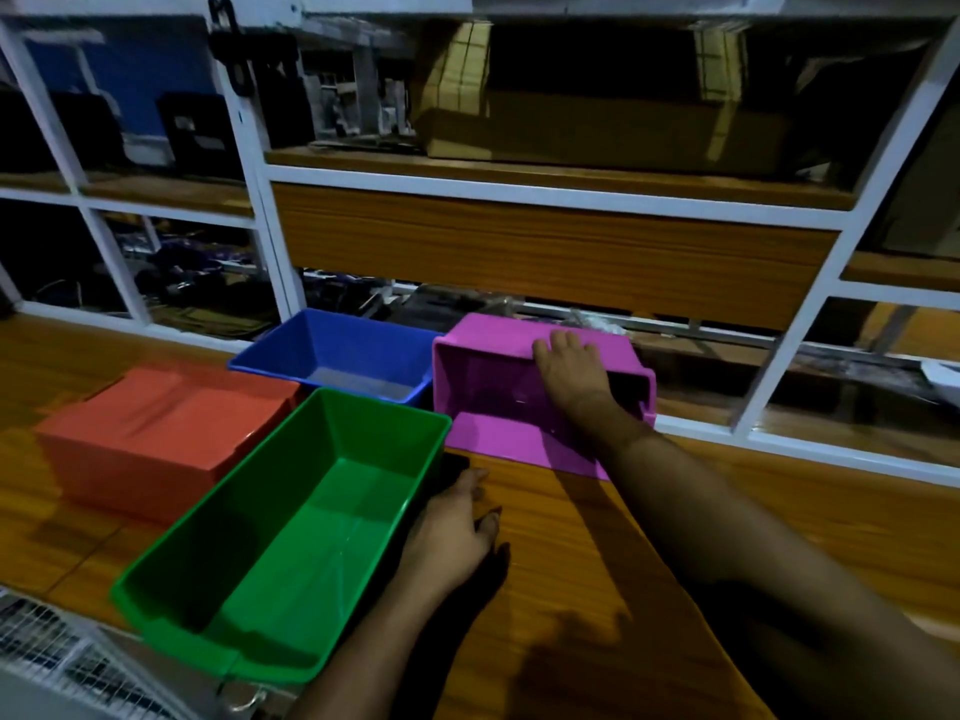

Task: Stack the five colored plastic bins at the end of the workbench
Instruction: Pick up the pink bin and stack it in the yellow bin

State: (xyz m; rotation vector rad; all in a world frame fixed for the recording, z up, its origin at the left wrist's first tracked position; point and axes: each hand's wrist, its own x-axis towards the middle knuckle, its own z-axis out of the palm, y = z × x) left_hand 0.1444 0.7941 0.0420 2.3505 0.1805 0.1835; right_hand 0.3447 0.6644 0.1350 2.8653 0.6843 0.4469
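A green bin (291,532) stands upright and empty at the near left of the workbench. My left hand (452,527) rests against its right wall, fingers tucked at the side. A pink bin (498,439) lies tipped on its side at the back, its opening facing me. My right hand (569,368) grips its upper wall, fingers curled over the top. A blue bin (337,350) sits upright behind the green one. An orange bin (156,433) lies upside down at the left.
The wooden workbench (649,537) runs under everything. A white-framed shelf rack (519,179) with wooden boards and a cardboard box rises right behind the bins. A wire mesh (57,662) shows at the bottom left corner.
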